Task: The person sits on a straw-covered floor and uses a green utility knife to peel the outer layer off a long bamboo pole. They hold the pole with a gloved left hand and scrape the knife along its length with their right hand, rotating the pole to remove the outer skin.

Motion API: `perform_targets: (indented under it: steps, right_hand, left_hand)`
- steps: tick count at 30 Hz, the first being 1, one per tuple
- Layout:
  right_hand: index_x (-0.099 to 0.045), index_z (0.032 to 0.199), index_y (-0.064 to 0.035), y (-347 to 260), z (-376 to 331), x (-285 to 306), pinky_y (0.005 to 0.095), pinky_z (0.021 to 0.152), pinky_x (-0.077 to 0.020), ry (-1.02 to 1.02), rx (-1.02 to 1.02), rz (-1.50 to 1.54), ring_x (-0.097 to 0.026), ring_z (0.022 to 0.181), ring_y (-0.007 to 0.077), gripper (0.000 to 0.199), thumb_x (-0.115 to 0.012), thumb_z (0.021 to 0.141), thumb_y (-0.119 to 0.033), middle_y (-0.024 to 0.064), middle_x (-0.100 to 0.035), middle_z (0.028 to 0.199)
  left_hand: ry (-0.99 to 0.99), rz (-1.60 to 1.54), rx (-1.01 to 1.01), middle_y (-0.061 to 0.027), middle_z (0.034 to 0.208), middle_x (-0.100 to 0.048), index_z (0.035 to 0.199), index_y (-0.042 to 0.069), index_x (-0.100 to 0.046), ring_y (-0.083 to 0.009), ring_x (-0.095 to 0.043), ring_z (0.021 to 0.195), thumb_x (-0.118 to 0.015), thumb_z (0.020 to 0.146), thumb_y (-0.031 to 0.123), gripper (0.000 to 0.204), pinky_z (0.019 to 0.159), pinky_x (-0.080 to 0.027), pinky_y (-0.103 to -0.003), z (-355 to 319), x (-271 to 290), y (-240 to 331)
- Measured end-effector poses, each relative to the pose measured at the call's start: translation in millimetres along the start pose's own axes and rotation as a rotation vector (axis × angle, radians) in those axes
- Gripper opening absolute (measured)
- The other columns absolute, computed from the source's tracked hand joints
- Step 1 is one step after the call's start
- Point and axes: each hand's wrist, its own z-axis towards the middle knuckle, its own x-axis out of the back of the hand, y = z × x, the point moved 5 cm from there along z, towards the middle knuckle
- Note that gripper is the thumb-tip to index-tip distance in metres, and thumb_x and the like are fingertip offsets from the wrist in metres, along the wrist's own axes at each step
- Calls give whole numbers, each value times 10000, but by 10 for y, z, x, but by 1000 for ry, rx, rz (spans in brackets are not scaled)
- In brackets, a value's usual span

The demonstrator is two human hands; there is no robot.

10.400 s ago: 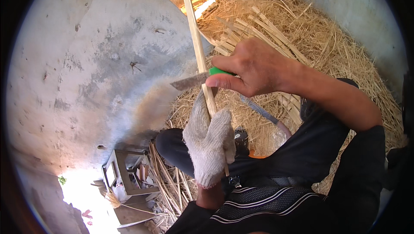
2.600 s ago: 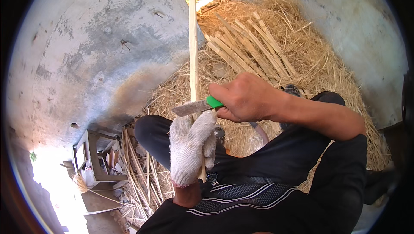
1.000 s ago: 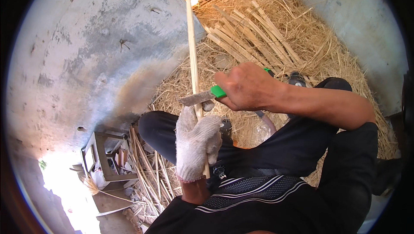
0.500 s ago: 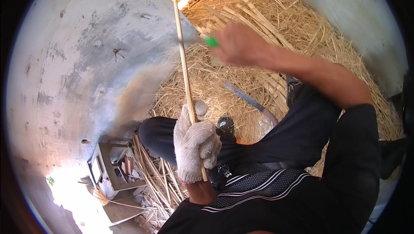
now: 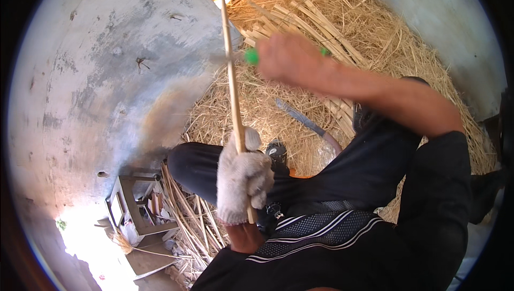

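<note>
My left hand [image 5: 243,176], in a pale knitted glove, is closed around a long, thin bamboo strip [image 5: 234,95]. The strip stands nearly upright in the picture; its lower end shows below the glove and its upper end runs out past the top edge. My bare right hand [image 5: 292,59] grips a green-handled knife [image 5: 251,56]. Motion smears the knife's blade, which lies across the strip well above the glove; whether it touches cannot be made out. Beyond my right hand, several split bamboo strips [image 5: 326,25] lie on the shavings.
A machete [image 5: 302,117] with a dark blade lies on the heap of shavings [image 5: 257,90] between my legs. To the left stands a small stool-like frame [image 5: 128,205] beside a bundle of thin strips [image 5: 187,210]. A curved, stained wall [image 5: 101,87] rises at left.
My right hand has moved slightly left and down, bringing the knife across the strip. The strip's upper part has shifted slightly right; my left hand keeps its grip.
</note>
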Motion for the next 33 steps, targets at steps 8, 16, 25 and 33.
perform_targets:
  steps: [8, 16, 25, 33]
  right_hand:
    - [-559, 716, -37, 209, 79, 22, 335, 335, -347, -170, -44, 268, -345, 357, 152, 365, -506, 969, -295, -3, -417, 472]
    - [-582, 685, -6, -600, -394, 299, 417, 444, -483, -88, 121, 352, -609, 507, 306, 293, -589, 852, -247, 156, -551, 542]
    - [-573, 700, -1, -549, -321, 144, 409, 468, -497, -34, 123, 212, -613, 502, 297, 237, -603, 812, -208, 164, -572, 584]
    - [-565, 672, 4, -558, -193, 45, 421, 425, -479, 115, 177, 147, -617, 474, 284, 213, -609, 775, -177, 147, -551, 538]
  left_hand:
    - [-67, -80, 11, 7, 503, -376, 974, 58, -440, -82, -299, 304, -545, 797, -10, 218, 264, -264, -222, 9, 94, -85]
    - [-90, -99, 19, 2, 526, -390, 971, 51, -444, -78, -309, 313, -557, 780, 3, 227, 274, -248, -224, 19, 121, 1]
    - [182, 141, -65, 11, 522, -383, 971, 69, -442, -101, -320, 304, -542, 761, 17, 238, 258, -281, -236, 68, 118, 5]
    - [262, 72, -126, 22, 498, -351, 973, 74, -446, -85, -282, 295, -531, 748, 14, 248, 255, -246, -232, 70, 219, -32]
